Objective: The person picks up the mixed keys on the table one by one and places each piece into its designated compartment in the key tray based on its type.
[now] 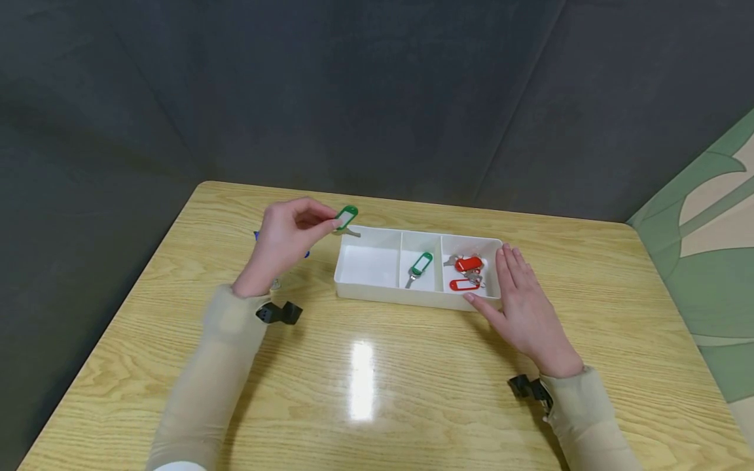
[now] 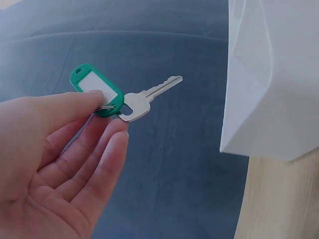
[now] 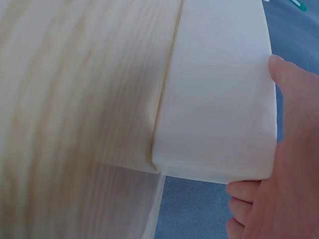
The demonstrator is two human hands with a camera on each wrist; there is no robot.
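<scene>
My left hand (image 1: 285,235) pinches a green key tag (image 2: 97,89) with a white label between thumb and fingers. A silver key (image 2: 149,99) hangs from its ring and points toward the white three-compartment box (image 1: 389,296). This hand is just off the box's left end, at about rim height. My right hand (image 1: 524,307) rests against the box's right end, fingers straight along the end wall and thumb at the front rim. Another green-tagged key (image 1: 421,263) lies in the middle compartment. Several red-tagged keys (image 1: 468,264) lie in the right compartment; the left compartment's floor is bare.
Behind my left hand, blue key tags (image 1: 307,254) show in part on the wooden table (image 1: 412,373). A metal piece (image 1: 275,284) peeks out by the left wrist. A dark curtain (image 1: 353,98) hangs at the table's back edge, and a leaf-patterned panel (image 1: 718,216) stands at the right.
</scene>
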